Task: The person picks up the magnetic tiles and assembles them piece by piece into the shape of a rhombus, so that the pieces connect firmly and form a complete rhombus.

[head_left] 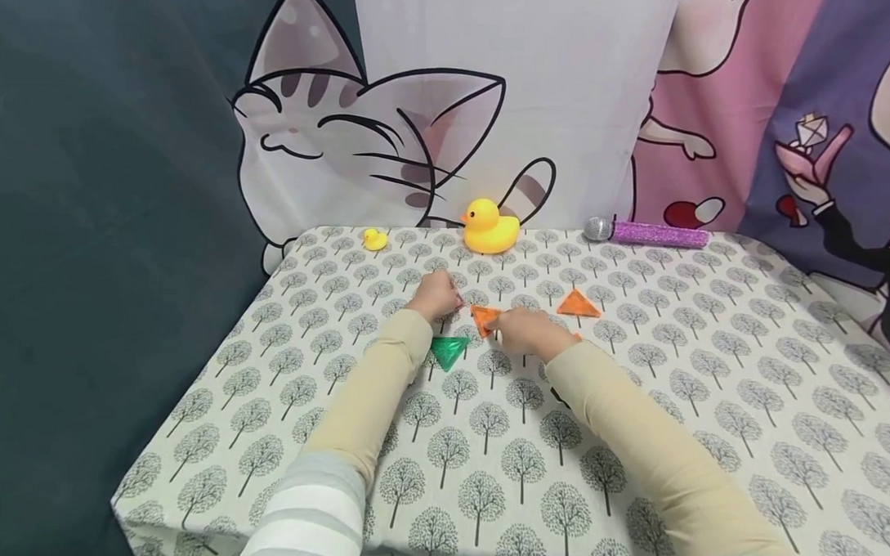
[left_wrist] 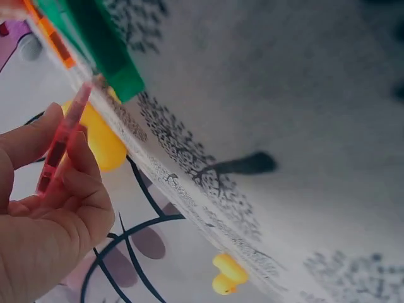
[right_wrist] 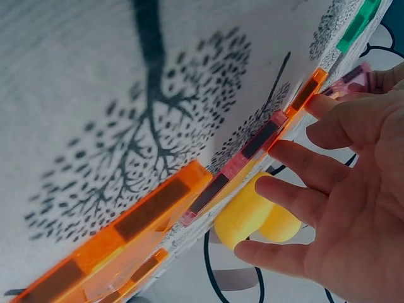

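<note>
My left hand (head_left: 435,296) pinches a translucent pink tile (left_wrist: 60,142) between thumb and fingers, holding it up on edge in the left wrist view. My right hand (head_left: 527,332) has its fingers fairly straight and spread, the foremost fingertips touching an orange triangular tile (head_left: 482,318) on the table. Beneath those fingers a red-pink tile (right_wrist: 249,151) shows in the right wrist view; the hand hides it from the head view. A green triangular tile (head_left: 449,352) lies just in front of the left hand.
Another orange triangle (head_left: 578,304) lies right of the hands, and an orange tile (right_wrist: 120,237) is close below the right wrist. Along the back stand a small duck (head_left: 375,239), a larger duck (head_left: 491,229) and a purple glittery microphone (head_left: 656,235). A tree-print cloth (head_left: 482,476) covers the table.
</note>
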`<move>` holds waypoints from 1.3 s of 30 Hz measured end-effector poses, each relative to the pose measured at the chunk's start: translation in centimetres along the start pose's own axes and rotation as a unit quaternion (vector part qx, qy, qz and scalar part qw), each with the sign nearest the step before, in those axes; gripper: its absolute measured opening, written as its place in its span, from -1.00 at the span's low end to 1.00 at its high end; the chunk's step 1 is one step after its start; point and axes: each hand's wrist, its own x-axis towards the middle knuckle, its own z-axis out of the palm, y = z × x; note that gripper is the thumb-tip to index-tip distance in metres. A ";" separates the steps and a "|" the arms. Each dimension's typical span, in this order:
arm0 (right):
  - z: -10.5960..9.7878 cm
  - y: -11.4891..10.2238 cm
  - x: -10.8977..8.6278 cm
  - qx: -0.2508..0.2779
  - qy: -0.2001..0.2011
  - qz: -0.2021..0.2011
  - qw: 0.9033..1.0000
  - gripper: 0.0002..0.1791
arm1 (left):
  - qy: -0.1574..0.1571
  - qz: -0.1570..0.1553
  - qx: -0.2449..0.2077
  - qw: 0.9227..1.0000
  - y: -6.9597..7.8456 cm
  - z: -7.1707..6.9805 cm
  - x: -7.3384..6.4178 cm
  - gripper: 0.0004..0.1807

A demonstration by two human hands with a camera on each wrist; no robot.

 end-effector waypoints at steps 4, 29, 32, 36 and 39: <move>-0.1 -0.1 0.0 0.003 -0.005 0.004 1.000 -0.54 | -0.040 -0.003 -0.029 0.999 -0.7 -0.9 -0.2 -0.78; 0.1 0.2 0.0 -0.001 0.013 -0.026 1.000 -0.59 | -0.124 -0.055 0.011 0.991 2.5 0.7 -0.1 -0.77; 0.0 0.2 0.0 0.001 0.015 -0.031 0.999 -0.60 | -0.122 -0.065 0.000 0.990 2.6 0.7 -0.1 -0.73; -0.2 0.2 0.0 0.002 0.016 -0.036 0.999 -0.61 | -0.119 -0.071 -0.016 0.990 2.7 0.4 -0.2 -0.59; -0.2 0.3 0.0 0.003 0.012 -0.035 0.999 -0.59 | -0.107 -0.058 -0.005 0.993 2.9 0.1 -0.5 -0.55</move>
